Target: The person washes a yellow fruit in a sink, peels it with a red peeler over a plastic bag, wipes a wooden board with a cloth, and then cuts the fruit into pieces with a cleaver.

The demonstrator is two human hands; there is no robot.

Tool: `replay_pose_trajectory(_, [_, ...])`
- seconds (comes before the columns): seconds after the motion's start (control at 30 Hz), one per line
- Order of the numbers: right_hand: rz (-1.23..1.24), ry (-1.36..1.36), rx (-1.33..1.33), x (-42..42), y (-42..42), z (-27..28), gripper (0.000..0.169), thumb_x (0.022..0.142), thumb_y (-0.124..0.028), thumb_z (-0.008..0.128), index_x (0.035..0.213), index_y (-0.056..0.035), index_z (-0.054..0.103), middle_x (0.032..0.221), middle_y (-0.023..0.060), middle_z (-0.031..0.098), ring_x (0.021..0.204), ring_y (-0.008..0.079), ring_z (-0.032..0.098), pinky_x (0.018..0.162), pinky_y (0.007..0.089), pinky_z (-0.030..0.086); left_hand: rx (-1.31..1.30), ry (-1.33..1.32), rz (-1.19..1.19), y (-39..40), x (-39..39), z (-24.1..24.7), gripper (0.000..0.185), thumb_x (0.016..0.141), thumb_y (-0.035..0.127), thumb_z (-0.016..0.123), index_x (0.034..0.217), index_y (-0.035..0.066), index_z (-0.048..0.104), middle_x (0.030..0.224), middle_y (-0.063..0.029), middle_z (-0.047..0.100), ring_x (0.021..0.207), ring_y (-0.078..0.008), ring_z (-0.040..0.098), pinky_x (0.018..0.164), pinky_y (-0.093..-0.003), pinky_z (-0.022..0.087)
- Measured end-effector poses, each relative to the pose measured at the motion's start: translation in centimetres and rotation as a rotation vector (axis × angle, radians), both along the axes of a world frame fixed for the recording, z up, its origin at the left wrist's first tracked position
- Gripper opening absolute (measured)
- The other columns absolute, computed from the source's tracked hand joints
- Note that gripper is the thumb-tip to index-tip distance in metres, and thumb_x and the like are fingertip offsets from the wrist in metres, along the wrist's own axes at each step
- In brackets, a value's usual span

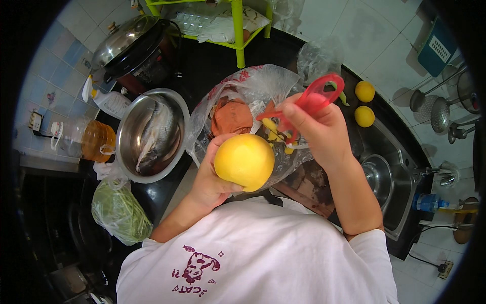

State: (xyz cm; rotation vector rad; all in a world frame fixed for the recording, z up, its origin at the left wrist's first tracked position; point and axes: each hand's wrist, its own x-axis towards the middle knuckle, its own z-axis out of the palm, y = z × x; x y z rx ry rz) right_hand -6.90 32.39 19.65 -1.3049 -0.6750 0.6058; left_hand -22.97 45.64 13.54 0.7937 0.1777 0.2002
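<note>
My left hand (210,171) holds a round yellow fruit (245,162), smooth-skinned, in front of my chest. My right hand (322,129) grips a red plastic peeler (317,97), up and to the right of the fruit and apart from it. Beneath both hands lies an open clear plastic bag (265,81) with red print. Inside it are a crumpled orange-brown wrapping (231,116) and yellow peel pieces (274,133). The peeler's blade end hangs over the peel; its exact edge is hard to tell.
Left of the bag, a steel bowl (184,110) holds a whole fish (157,136). A bag of green vegetables (119,212), an oil jug (85,138), a spray bottle (112,102) and an electric cooker (140,64) stand around it. Two yellow fruits (365,91) lie by the steel sink (398,190).
</note>
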Motion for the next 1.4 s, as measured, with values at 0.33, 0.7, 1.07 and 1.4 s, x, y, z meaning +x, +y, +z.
replay_pose_trajectory(0.33, [-0.04, -0.093, 0.012, 0.6, 0.7, -1.1, 0.011, 0.083, -0.012, 0.064, 0.087, -0.0013, 0.066, 0.075, 0.0009, 0.062, 0.063, 0.0061, 0.054, 0.056, 0.0204, 0.043, 0.023, -0.038, 0.063, -0.3, -0.2, -0.2, 0.087, 0.054, 0.0, 0.081, 0.127, 0.01, 0.032, 0.127, -0.007, 0.043, 0.118, -0.0223, 0.044, 0.097, -0.0374, 0.041])
replay_pose_trajectory(0.7, [-0.159, -0.74, -0.088, 0.8, 0.8, -1.1, 0.01, 0.076, -0.007, 0.068, 0.086, -0.0051, 0.068, 0.078, 0.0057, 0.059, 0.068, 0.0162, 0.057, 0.059, 0.0253, 0.044, -0.075, -0.035, -0.015, -0.1, -0.5, -0.3, 0.083, 0.063, 0.009, 0.079, 0.13, 0.009, 0.03, 0.128, -0.0067, 0.042, 0.119, -0.0216, 0.043, 0.099, -0.0363, 0.038])
replay_pose_trajectory(1.07, [-0.113, -0.615, -0.104, 0.9, 0.4, -0.9, 0.013, 0.076, -0.003, 0.066, 0.089, -0.0043, 0.068, 0.078, 0.0058, 0.059, 0.07, 0.0147, 0.056, 0.06, 0.025, 0.044, -0.067, -0.014, 0.01, 0.0, -0.5, -0.4, 0.081, 0.065, 0.012, 0.077, 0.131, 0.01, 0.029, 0.124, -0.0074, 0.045, 0.114, -0.02, 0.046, 0.097, -0.034, 0.039])
replay_pose_trajectory(1.4, [-0.049, -0.032, 0.009, 0.9, 0.1, -1.1, 0.016, 0.087, -0.012, 0.057, 0.093, 0.0008, 0.064, 0.08, 0.0056, 0.064, 0.068, 0.011, 0.059, 0.053, 0.0209, 0.043, -0.125, 0.011, -0.022, -0.1, -0.3, -0.3, 0.081, 0.065, 0.008, 0.075, 0.132, 0.008, 0.03, 0.124, -0.0077, 0.044, 0.113, -0.0203, 0.047, 0.097, -0.034, 0.039])
